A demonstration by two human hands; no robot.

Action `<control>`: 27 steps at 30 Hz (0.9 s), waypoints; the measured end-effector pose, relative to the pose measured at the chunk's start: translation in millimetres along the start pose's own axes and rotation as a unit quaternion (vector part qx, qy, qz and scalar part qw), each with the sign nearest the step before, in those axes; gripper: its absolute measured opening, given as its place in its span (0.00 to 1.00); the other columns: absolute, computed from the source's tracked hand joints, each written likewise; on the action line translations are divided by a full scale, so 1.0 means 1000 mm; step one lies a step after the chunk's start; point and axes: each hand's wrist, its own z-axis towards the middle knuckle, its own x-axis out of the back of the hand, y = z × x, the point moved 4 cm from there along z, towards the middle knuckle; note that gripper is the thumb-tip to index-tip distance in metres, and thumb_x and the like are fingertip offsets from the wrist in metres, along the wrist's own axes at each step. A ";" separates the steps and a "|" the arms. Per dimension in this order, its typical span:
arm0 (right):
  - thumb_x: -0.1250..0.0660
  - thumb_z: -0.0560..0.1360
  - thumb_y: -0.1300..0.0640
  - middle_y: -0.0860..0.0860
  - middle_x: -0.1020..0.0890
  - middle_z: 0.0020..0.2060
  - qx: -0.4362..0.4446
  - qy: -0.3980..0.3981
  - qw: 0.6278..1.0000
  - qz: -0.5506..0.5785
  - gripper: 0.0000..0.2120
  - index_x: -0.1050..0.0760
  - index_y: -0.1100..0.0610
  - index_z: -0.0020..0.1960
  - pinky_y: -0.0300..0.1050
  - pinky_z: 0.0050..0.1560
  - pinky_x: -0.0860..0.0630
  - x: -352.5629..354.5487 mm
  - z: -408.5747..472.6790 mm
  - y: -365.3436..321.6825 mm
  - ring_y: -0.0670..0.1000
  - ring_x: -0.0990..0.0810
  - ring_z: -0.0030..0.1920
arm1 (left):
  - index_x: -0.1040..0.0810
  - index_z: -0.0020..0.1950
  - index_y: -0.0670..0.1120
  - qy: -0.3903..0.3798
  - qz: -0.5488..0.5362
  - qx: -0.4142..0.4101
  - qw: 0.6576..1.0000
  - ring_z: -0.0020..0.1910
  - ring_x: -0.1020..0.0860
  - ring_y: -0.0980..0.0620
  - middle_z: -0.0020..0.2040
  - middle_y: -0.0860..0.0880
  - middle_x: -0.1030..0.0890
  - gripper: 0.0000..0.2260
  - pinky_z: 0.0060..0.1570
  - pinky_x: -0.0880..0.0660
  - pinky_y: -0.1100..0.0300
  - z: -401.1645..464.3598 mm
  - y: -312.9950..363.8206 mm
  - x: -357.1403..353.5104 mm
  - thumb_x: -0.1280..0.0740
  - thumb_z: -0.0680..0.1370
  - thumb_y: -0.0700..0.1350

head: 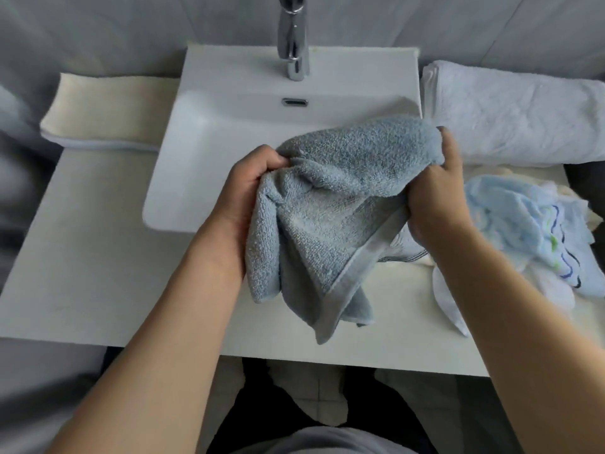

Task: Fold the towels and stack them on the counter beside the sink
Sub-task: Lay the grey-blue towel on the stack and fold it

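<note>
Both hands hold one grey-blue towel up over the front of the sink: the left hand has its fingers curled tight around a bunched fold at the towel's left side, and the right hand grips the upper right corner with thumb and fingers closed on the cloth. Between them the towel sags in soft creases, and its lower part hangs down toward the front edge of the counter, ending in a flat woven hem. Its pile is thick, looped terry. At the back left corner of the counter lies a folded cream towel with a pale blue edge, flat and rectangular. At the back right corner sits a bulky white towel, folded into a long roll. Nearer, by the right edge, a loose heap of light blue cloths with wavy stitched trim lies crumpled. A chrome tap rises behind the white rectangular basin; the wall is pale grey.
</note>
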 end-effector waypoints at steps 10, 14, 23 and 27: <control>0.39 0.71 0.64 0.46 0.18 0.39 0.006 -0.075 0.996 0.049 0.09 0.25 0.53 0.44 0.46 0.50 0.23 -0.196 -0.039 0.009 0.48 0.21 0.46 | 0.22 0.36 0.47 0.031 0.098 -0.078 0.992 0.37 0.23 0.46 0.33 0.47 0.21 0.07 0.48 0.28 0.49 -0.026 0.124 0.182 0.29 0.63 0.48; 0.40 0.68 0.64 0.51 0.20 0.41 0.004 -0.127 0.991 0.043 0.09 0.27 0.56 0.46 0.46 0.50 0.25 -0.271 -0.039 0.011 0.49 0.23 0.47 | 0.22 0.39 0.46 0.077 0.103 -0.120 0.984 0.39 0.23 0.46 0.34 0.47 0.20 0.08 0.50 0.28 0.48 -0.040 0.163 0.245 0.30 0.62 0.48; 0.40 0.71 0.66 0.53 0.18 0.43 -0.010 -0.181 0.982 0.043 0.10 0.24 0.55 0.47 0.54 0.52 0.24 -0.440 -0.036 0.050 0.54 0.21 0.50 | 0.20 0.25 0.43 0.084 0.094 -0.143 0.982 0.26 0.21 0.51 0.26 0.47 0.21 0.25 0.31 0.24 0.65 -0.037 0.255 0.368 0.46 0.79 0.41; 0.40 0.75 0.70 0.56 0.21 0.41 -0.031 -0.172 0.985 0.008 0.07 0.27 0.63 0.49 0.49 0.45 0.25 -0.475 -0.041 0.081 0.53 0.24 0.45 | 0.15 0.32 0.44 -0.025 0.086 -0.073 0.993 0.30 0.19 0.49 0.31 0.45 0.18 0.26 0.32 0.21 0.61 -0.018 0.261 0.418 0.50 0.77 0.37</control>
